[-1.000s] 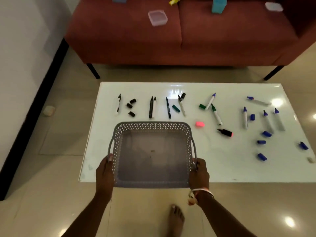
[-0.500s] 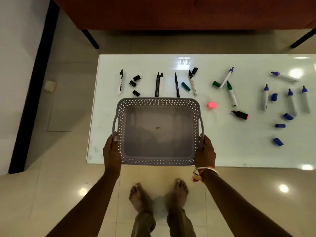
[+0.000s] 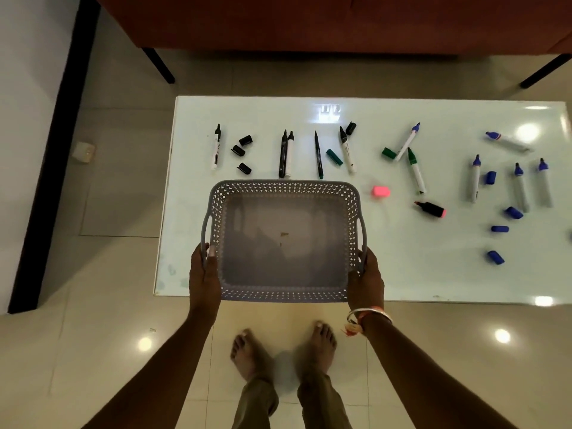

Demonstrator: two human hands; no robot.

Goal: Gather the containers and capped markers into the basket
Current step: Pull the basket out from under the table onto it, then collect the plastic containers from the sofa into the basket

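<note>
An empty grey perforated basket [image 3: 284, 187] is at the near edge of the white table [image 3: 402, 274]. My left hand [image 3: 204, 277] grips its left side by the handle, and my right hand [image 3: 366, 280] grips the right side. Behind the basket lie uncapped black markers [image 3: 283, 153] with loose black caps [image 3: 244, 140]. To the right are green markers [image 3: 416, 170], green caps [image 3: 334, 157], a pink cap [image 3: 381, 191], a black and pink highlighter [image 3: 431, 209], several blue markers [image 3: 475, 178] and blue caps [image 3: 496, 257]. No containers are in view.
A red-brown sofa [image 3: 309, 23] on black legs stands beyond the table. A white wall with a black skirting strip [image 3: 52, 150] runs along the left. My bare feet [image 3: 284, 351] stand on the tiled floor just before the table's near edge.
The view has tilted downward, so the sofa seat and the containers on it have left the frame. Both hands keep their hold on the basket, which sits slightly further onto the table.
</note>
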